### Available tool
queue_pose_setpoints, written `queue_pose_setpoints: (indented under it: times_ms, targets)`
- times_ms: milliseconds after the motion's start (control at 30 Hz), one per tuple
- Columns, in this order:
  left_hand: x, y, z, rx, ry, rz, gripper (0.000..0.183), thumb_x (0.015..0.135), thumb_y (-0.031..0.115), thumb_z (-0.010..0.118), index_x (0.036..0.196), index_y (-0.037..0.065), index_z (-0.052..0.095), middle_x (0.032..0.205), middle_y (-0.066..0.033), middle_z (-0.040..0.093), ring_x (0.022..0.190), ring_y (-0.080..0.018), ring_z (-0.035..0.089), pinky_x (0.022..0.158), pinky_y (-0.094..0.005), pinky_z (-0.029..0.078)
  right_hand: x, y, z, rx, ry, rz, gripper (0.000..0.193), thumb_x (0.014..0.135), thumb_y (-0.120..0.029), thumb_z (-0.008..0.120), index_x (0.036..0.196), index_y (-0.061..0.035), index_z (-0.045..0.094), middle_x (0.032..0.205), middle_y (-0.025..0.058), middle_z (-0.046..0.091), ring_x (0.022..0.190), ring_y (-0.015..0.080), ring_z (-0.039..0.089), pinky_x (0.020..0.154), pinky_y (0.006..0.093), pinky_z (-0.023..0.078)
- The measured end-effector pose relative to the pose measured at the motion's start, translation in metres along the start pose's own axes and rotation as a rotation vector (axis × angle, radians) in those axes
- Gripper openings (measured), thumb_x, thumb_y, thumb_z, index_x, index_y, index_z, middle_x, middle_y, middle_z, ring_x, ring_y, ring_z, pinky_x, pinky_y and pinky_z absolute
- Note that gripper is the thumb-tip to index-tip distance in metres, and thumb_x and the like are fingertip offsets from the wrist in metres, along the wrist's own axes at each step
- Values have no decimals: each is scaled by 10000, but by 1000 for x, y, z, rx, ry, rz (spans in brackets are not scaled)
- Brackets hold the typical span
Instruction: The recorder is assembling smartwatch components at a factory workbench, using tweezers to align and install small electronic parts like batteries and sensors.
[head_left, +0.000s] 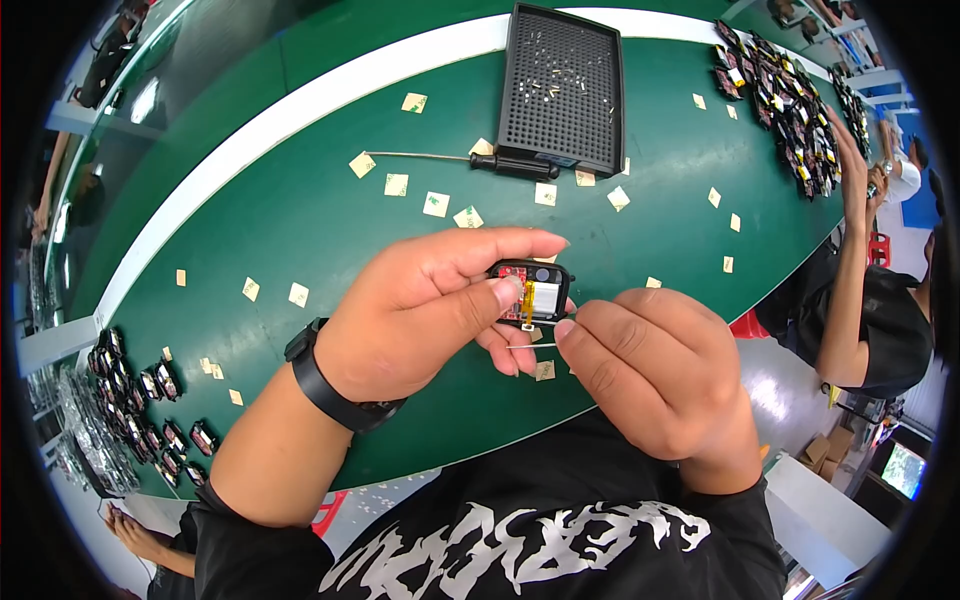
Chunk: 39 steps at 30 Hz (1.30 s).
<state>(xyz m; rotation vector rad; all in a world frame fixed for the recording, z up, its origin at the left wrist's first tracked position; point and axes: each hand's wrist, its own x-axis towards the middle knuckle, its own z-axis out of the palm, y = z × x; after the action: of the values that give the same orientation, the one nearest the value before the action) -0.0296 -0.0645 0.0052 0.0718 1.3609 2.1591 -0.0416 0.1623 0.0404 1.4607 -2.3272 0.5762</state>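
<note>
My left hand (405, 315) holds a small black device housing (548, 298) over the green table, with its thumb across the inside. The housing is uncovered: a red circuit board, a silver battery and a yellow flat cable show in it. Pinched between the fingers of my right hand (660, 375) is a pair of metal tweezers (530, 346). Its two thin tips are apart and reach toward the lower edge of the housing, near the end of the cable. Whether a tip touches the cable, I cannot tell.
Beyond my hands lies a black perforated tray (600, 120) with many tiny parts, and a black-handled screwdriver (515, 165) against it. Pale square stickers (436, 204) are scattered around. Similar housings pile up at far right (790, 110) and left (125, 400). A co-worker's arm (850, 280) is at right.
</note>
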Motion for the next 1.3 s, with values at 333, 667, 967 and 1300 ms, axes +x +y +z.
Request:
queue_pose_setpoints:
  times_ms: [333, 667, 967, 1300]
  targets:
    - [-1, 1, 2, 32, -1, -6, 387, 1036, 65, 497, 1400, -67, 512, 973, -119, 701, 694, -142, 677, 600, -245, 558, 0, -5, -5, -20, -43, -25, 226, 674, -36, 717, 880, 52, 683, 875, 126, 648, 739, 220, 636, 600, 309, 536]
    - [-1, 1, 10, 106, 71, -10, 400, 991, -8, 555, 1388, -47, 533, 937, -76, 690, 686, -109, 658, 594, -226, 534, 0, -25, -16, -131, -139, 111, 223, 703, -26, 715, 916, 33, 687, 897, 127, 647, 768, 225, 630, 578, 316, 496]
    - [2, 0, 7, 141, 41, 27, 397, 1012, 18, 520, 1404, -44, 505, 1033, -153, 715, 704, -133, 677, 619, -240, 554, -7, -29, -26, -205, 4, 228, 305, 668, -31, 710, 964, 37, 689, 910, 128, 667, 676, 224, 618, 577, 314, 499]
    - [0, -3, 1, 68, -17, 55, 537, 914, -55, 417, 1449, -60, 455, 1237, -212, 673, 852, -152, 694, 766, -282, 585, -3, -30, -5, -102, -63, 254, 370, 652, 12, 693, 1020, 38, 674, 934, 130, 692, 710, 248, 638, 610, 333, 518]
